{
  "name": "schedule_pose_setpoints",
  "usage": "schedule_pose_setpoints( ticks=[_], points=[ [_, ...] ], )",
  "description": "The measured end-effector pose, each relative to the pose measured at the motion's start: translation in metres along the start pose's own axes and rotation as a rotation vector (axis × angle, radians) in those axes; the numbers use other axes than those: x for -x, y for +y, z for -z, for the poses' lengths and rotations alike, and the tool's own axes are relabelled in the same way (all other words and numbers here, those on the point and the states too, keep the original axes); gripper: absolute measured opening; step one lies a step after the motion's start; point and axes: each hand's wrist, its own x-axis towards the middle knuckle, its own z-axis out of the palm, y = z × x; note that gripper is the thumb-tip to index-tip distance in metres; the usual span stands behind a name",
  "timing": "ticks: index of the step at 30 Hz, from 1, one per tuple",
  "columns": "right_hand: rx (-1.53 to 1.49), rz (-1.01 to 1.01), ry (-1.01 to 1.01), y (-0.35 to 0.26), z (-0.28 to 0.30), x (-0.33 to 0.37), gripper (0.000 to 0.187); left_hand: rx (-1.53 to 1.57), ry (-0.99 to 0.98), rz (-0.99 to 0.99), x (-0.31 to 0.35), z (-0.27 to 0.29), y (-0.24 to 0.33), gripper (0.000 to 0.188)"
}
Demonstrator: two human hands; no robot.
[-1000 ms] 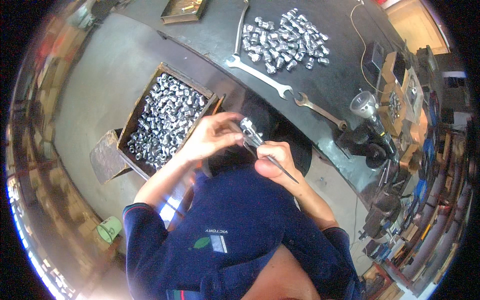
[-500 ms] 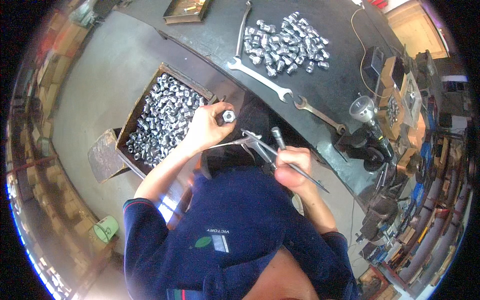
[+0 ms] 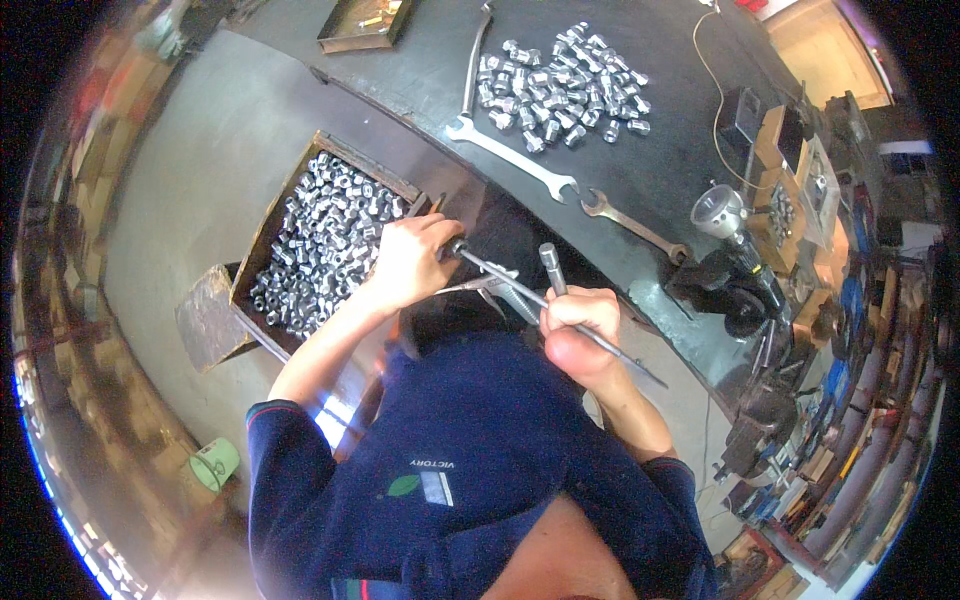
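My left hand (image 3: pixel 408 262) is closed around a small metal hex fitting (image 3: pixel 455 247), with its end facing right. In my right hand (image 3: pixel 582 335) is a long thin dark rod (image 3: pixel 622 362), slanting across the fist. Its far tip meets the end of the fitting; whether it goes inside I cannot tell. A short metal cylinder (image 3: pixel 547 258) also sticks up out of the same fist. Between and below the hands shows a silver tool with a thin nozzle (image 3: pixel 512 300), partly covered by the rod.
To the left stands a wooden box (image 3: pixel 240 285) full of metal fittings. On the dark bench (image 3: pixel 420 70) lie a pile of fittings (image 3: pixel 565 85), a silver wrench (image 3: pixel 512 158) and a darker wrench (image 3: pixel 635 226). A lamp (image 3: pixel 722 212) and a vise (image 3: pixel 758 435) are at the right.
The rod has moved up and left, so its tip now meets the fitting. My left hand has turned the fitting's end from the camera toward the right.
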Motion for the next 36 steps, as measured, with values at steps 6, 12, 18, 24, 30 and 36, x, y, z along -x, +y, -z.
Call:
schedule_pose_setpoints(
  ticks=[6, 12, 18, 24, 30, 36],
  points=[
    [-0.059, -0.088, -0.043, 0.005, 0.008, -0.003, 0.036, -0.001, -0.064, -0.023, -0.001, -0.004, 0.006, 0.026],
    [0.194, -0.055, -0.054, 0.033, -0.019, -0.006, 0.017, 0.104, -0.135, -0.054, -0.007, -0.022, 0.030, 0.025],
    [0.444, 0.243, 0.093, 0.028, -0.004, 0.010, 0.029, 0.028, -0.169, -0.020, -0.039, -0.017, 0.025, 0.021],
    [0.483, 0.223, 0.337, 0.002, 0.009, 0.021, 0.040, -0.277, -0.156, 0.011, -0.118, -0.027, 0.009, 0.025],
    [0.265, 0.092, 0.383, 0.018, 0.001, 0.033, 0.035, -0.130, 0.009, -0.051, -0.193, -0.049, 0.003, 0.032],
    [0.262, 0.041, 0.339, 0.029, 0.003, 0.038, 0.031, -0.128, -0.013, 0.039, -0.119, 0.014, -0.019, 0.035]
  ],
)
